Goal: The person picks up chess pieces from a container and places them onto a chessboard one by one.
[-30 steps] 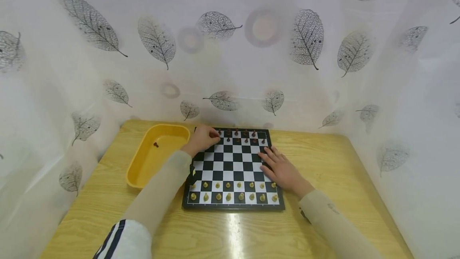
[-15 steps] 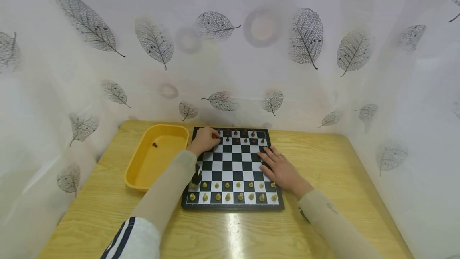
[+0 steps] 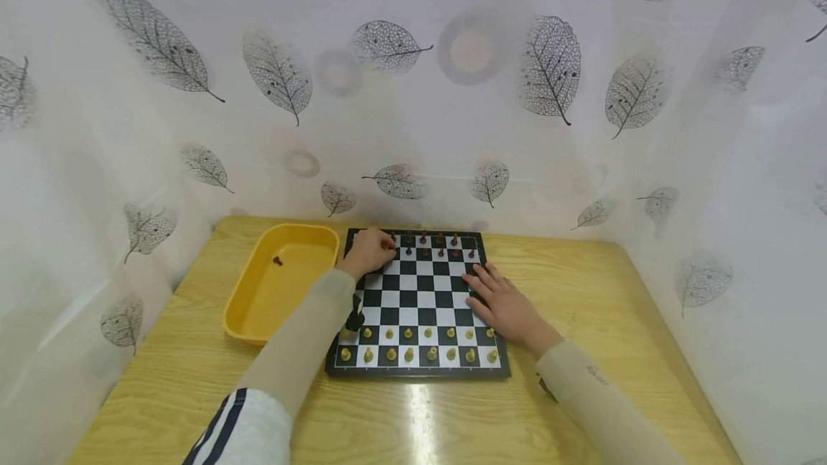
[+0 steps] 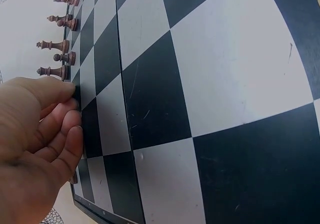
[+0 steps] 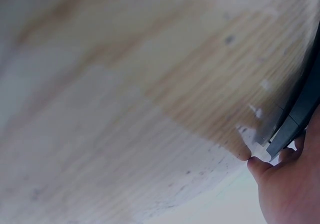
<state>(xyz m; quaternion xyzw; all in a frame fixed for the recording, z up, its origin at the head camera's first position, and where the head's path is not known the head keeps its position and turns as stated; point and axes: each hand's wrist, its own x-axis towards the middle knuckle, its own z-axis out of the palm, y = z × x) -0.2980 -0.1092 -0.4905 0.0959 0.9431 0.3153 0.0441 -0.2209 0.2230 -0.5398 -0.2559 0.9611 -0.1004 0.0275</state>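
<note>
A black-and-white chessboard (image 3: 409,282) lies on the table. My left hand (image 3: 367,251) reaches over its far left part, thumb and fingertips pinched together low at the second row from the back. In the left wrist view, the curled fingers (image 4: 67,129) hide most of the small chess piece they hold. Dark red pieces (image 3: 423,237) stand along the far side, right of this hand. Gold pieces (image 3: 409,355) fill two rows on the near side. My right hand (image 3: 510,311) rests over the board's right edge, fingers spread and fairly straight.
Left of the board stands a yellow tray (image 3: 258,311) with a small dark red chess piece (image 3: 278,260) lying in it. The wooden table (image 3: 568,271) extends right and in front. A leaf-patterned curtain (image 3: 413,128) hangs behind and at both sides.
My left hand and forearm have shifted slightly right over the board, then stayed nearly still, fingertips at the same spot. The right hand holds its place.
</note>
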